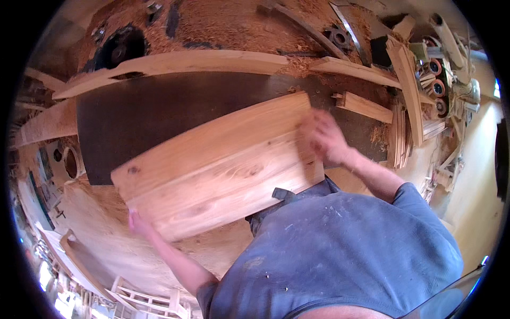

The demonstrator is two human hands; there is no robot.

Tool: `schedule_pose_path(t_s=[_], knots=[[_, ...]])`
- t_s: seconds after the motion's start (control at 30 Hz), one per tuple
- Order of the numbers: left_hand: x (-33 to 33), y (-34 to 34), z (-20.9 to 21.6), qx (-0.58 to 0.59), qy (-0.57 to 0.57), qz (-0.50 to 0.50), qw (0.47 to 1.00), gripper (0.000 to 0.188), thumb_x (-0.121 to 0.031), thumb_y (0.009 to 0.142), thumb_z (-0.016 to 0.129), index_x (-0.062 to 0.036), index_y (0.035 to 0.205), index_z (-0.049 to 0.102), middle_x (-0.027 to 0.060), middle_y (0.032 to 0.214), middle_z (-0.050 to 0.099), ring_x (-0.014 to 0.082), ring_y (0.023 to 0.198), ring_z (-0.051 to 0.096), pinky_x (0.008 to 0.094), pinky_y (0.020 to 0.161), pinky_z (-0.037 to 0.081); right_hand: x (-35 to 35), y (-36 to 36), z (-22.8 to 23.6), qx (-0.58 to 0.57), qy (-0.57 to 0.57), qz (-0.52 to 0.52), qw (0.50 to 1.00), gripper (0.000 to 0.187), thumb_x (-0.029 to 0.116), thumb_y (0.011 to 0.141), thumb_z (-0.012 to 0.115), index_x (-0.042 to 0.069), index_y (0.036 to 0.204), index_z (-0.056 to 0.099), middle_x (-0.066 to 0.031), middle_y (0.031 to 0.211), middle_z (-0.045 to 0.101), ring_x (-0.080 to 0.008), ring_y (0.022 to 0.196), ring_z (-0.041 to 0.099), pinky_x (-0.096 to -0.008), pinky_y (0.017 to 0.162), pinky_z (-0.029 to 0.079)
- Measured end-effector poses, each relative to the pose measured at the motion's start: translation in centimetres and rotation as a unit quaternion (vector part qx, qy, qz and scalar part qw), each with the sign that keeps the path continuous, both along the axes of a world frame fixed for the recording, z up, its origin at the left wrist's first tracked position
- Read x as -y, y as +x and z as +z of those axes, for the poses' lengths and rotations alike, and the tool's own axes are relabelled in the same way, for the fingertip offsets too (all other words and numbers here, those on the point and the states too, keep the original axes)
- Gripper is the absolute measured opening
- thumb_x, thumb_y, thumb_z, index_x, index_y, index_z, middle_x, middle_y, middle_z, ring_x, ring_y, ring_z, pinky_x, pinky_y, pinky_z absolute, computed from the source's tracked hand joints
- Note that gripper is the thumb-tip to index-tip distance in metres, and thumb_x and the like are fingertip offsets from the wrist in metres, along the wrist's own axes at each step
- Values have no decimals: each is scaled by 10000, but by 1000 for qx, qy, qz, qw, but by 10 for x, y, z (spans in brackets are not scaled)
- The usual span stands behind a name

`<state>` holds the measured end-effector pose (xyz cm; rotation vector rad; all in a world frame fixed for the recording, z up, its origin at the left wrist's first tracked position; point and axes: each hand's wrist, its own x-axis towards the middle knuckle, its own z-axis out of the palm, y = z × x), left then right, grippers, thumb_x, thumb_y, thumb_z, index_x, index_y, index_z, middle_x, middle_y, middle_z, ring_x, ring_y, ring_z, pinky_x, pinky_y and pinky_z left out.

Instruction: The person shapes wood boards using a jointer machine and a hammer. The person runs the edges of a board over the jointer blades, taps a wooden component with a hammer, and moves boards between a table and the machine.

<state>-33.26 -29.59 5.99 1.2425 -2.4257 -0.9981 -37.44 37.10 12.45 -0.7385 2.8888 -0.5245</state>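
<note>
Wooden panel (220, 173): in the head view, our only one, it lies slantwise between our two hands, its right end farther from our body. The near edge is close to our apron-side clothing, the far edge is over the dark flat plate (122, 119). We cannot tell if it rests there or is lifted.
Left hand (139, 223): it is at the near corner of the panel's left end, closed around the edge, as it seems to us; the fingers are mostly hidden.
Right hand (325, 139): it is at the panel's right end, toward the far corner, with fingers half bent. It is blurred, so we cannot tell if it grips or only touches.
Step in hand: we judge that we are handling and positioning the panel by its two ends.
Next move: in our judgement, it calls for a secure hold at both ends and a level panel.
Beyond the plate: a long wooden board (186, 61) lies along the far side, with wood shavings (228, 38) behind it.
Right side: a short wooden block (366, 108) lies near the right hand, apart from the panel.
</note>
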Motion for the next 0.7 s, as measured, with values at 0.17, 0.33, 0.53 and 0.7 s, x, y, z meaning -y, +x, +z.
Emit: schedule_pose_path(t_s=[0.17, 0.33, 0.53, 0.7], knots=[[43, 83, 58, -35, 31, 162, 986, 453, -250, 969, 633, 161, 1156, 677, 223, 1103, 697, 286, 967, 630, 417, 940, 513, 56, 78, -6, 82, -191, -325, 922, 378, 136, 868, 679, 45, 1221, 582, -231, 1273, 577, -431, 1192, 570, -496, 991, 480], [51, 174, 54, -7, 26, 221, 975, 534, -285, 984, 624, 212, 1181, 632, 246, 1160, 680, 332, 1022, 628, 452, 953, 502, 81, 112, 11, 374, -194, -478, 771, 310, 221, 891, 702, 19, 1090, 579, -229, 1044, 627, -397, 957, 647, -466, 873, 520], [70, 171, 11, 26, 39, 250, 967, 569, -338, 981, 632, 174, 1228, 616, 235, 1195, 660, 353, 1046, 637, 474, 947, 529, 114, 104, 5, 250, -136, -384, 878, 96, 96, 817, 686, 76, 905, 650, -174, 955, 617, -374, 850, 651, -442, 723, 548], [128, 112, 32, 31, 91, 221, 971, 564, -347, 996, 596, 138, 1285, 584, 217, 1279, 631, 347, 1136, 622, 476, 1013, 502, 188, 12, 9, 256, 56, -168, 950, 230, 236, 864, 645, 36, 977, 645, -245, 1050, 676, -377, 1033, 673, -471, 854, 557]])
